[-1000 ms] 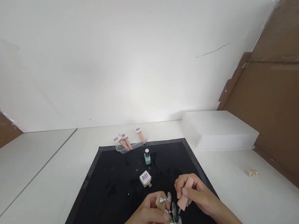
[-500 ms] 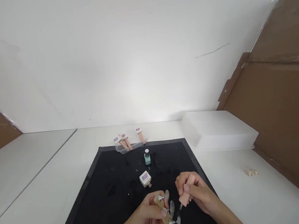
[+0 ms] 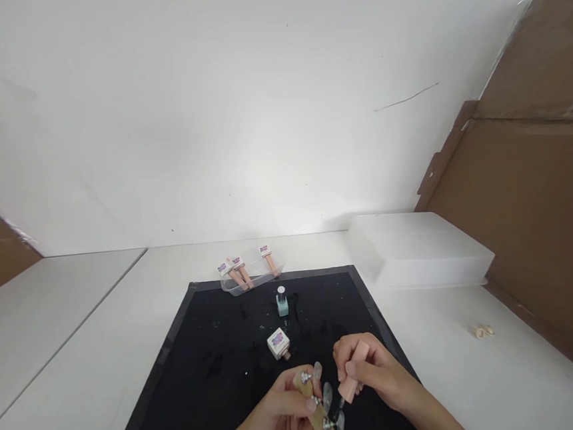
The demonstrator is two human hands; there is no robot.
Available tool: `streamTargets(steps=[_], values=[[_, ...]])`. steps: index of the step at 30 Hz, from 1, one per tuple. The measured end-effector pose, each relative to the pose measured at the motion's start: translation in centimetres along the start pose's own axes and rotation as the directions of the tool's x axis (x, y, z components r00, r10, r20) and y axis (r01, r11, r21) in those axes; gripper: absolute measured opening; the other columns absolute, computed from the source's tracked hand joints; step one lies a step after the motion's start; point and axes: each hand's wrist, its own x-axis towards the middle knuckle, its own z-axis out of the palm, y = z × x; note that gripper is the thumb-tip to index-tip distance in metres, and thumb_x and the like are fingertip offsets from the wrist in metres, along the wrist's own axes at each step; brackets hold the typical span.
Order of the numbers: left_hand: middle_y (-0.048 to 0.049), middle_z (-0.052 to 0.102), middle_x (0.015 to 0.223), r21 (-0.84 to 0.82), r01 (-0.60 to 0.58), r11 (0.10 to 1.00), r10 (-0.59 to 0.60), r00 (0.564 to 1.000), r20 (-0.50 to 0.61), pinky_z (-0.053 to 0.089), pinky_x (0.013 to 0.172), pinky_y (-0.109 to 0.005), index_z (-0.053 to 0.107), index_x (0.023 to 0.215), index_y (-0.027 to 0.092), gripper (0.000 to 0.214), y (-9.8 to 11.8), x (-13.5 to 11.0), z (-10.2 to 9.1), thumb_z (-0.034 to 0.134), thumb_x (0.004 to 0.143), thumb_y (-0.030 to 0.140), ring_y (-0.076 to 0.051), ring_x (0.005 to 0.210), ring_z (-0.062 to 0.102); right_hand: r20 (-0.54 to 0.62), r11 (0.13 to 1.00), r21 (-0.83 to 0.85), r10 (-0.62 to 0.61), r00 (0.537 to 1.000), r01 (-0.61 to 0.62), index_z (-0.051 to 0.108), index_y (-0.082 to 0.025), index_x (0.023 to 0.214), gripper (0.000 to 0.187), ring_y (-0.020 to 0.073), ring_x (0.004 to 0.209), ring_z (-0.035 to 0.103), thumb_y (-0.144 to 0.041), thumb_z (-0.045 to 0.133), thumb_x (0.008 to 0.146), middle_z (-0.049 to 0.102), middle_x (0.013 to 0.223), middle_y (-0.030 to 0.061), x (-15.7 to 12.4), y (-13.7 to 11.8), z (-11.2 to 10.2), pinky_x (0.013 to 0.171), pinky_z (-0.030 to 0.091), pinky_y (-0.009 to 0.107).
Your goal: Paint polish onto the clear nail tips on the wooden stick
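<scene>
My left hand (image 3: pixel 284 412) is closed around a wooden nail tip holder (image 3: pixel 312 419), a strip with metal pegs. Several clear false nail tips (image 3: pixel 327 396) stand out from its right side. My right hand (image 3: pixel 381 375) pinches a pink nail polish brush cap (image 3: pixel 354 373); its thin brush (image 3: pixel 341 404) points down close to the tips. Whether the bristles touch a tip I cannot tell. Beyond my left hand, a white polish bottle (image 3: pixel 278 343) with a printed label lies uncapped on the black mat (image 3: pixel 205 383). The lower end of the strip runs out of view.
A teal polish bottle (image 3: pixel 282 305) with a white-topped cap stands farther back. Behind it, a clear tray (image 3: pixel 257 271) holds several pink-capped bottles (image 3: pixel 241 272). At right are a white translucent box (image 3: pixel 420 250) and small cream rings (image 3: pixel 483 331). Brown cardboard (image 3: pixel 542 219) borders the right side.
My right hand has shifted slightly left and down with the brush cap, bringing the brush closer to the lower nail tips. The holder in my left hand has tilted a little.
</scene>
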Motion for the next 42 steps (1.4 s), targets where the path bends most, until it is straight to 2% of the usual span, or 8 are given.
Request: streamTargets(steps=[7,14,19,23,28,33,37,42], values=[[0.0043,0.049,0.041,-0.032,-0.002,0.999,0.003,1.000,0.019,0.008,0.027,-0.016,0.057,0.063,0.016,0.010,-0.01,-0.07,-0.20,0.062,0.054,0.016,-0.002,0.023,0.029,-0.043,0.995,0.089,-0.033,0.999,0.037,0.063,-0.014,0.058,0.030,0.0083,0.041,0.041,-0.040,0.067,0.071,0.048,0.050,-0.0025,0.03,-0.05,0.35,0.039,0.027,0.020],[0.0055,0.047,0.039,-0.028,-0.014,1.000,0.014,1.000,-0.006,0.008,0.028,-0.016,0.057,0.065,0.017,0.012,0.17,-0.24,-0.22,0.066,0.055,0.018,-0.002,0.025,0.028,-0.137,0.990,0.125,-0.054,0.989,0.071,0.061,-0.014,0.061,0.031,0.0068,0.041,0.036,-0.043,0.066,0.073,0.046,0.055,-0.0029,-0.06,-0.37,0.46,0.041,0.027,0.021],[0.0059,0.048,0.042,-0.032,-0.017,0.999,0.017,1.000,-0.009,0.009,0.029,-0.016,0.058,0.066,0.016,0.015,0.22,-0.27,-0.15,0.067,0.055,0.019,-0.001,0.026,0.028,-0.052,0.989,0.096,-0.104,0.993,0.109,0.065,-0.014,0.065,0.030,0.0066,0.041,0.037,-0.042,0.065,0.075,0.047,0.057,-0.0020,-0.10,-0.26,0.26,0.040,0.026,0.020],[0.0057,0.048,0.041,-0.053,-0.016,0.998,0.016,1.000,-0.010,0.009,0.028,-0.016,0.059,0.064,0.016,0.011,0.19,-0.03,-0.16,0.066,0.055,0.017,-0.001,0.026,0.029,0.035,0.993,0.013,-0.122,0.992,0.121,0.069,-0.015,0.070,0.026,0.0064,0.043,0.039,-0.040,0.066,0.075,0.048,0.061,-0.0016,-0.15,-0.61,0.23,0.042,0.026,0.021],[0.0045,0.048,0.045,-0.118,-0.015,0.993,0.014,1.000,-0.009,0.010,0.029,-0.015,0.061,0.064,0.014,0.009,-0.04,0.25,-0.62,0.063,0.055,0.014,-0.001,0.027,0.033,0.002,0.989,-0.072,-0.128,0.992,0.128,0.068,-0.015,0.068,0.021,0.0074,0.046,0.039,-0.034,0.064,0.078,0.050,0.059,-0.0017,-0.08,-0.72,0.26,0.044,0.025,0.022],[0.0047,0.048,0.047,-0.159,-0.020,0.987,0.022,1.000,0.013,0.010,0.028,-0.015,0.061,0.065,0.014,0.011,-0.08,0.13,-0.75,0.061,0.054,0.013,0.000,0.027,0.031,-0.055,0.990,0.001,-0.142,0.988,0.142,0.066,-0.015,0.066,0.024,0.0068,0.043,0.038,-0.036,0.063,0.078,0.049,0.058,-0.0024,0.02,0.08,0.06,0.042,0.025,0.021],[0.0046,0.046,0.045,-0.156,-0.012,0.988,0.015,1.000,0.015,0.010,0.028,-0.015,0.060,0.064,0.014,0.009,0.05,0.01,-0.57,0.060,0.055,0.013,-0.001,0.026,0.030,-0.004,0.988,0.054,-0.147,0.989,0.147,0.068,-0.016,0.070,0.023,0.0065,0.043,0.038,-0.038,0.064,0.077,0.048,0.061,-0.0020,-0.06,-0.05,0.15,0.042,0.026,0.021],[0.0048,0.044,0.043,-0.169,0.010,0.986,-0.010,1.000,0.000,0.009,0.030,-0.015,0.059,0.063,0.014,0.010,0.13,0.09,-0.33,0.058,0.054,0.011,-0.002,0.027,0.030,0.026,0.988,-0.041,-0.149,0.988,0.150,0.070,-0.017,0.073,0.018,0.0071,0.046,0.040,-0.033,0.065,0.078,0.049,0.062,-0.0016,-0.06,-0.52,0.34,0.045,0.027,0.022]])
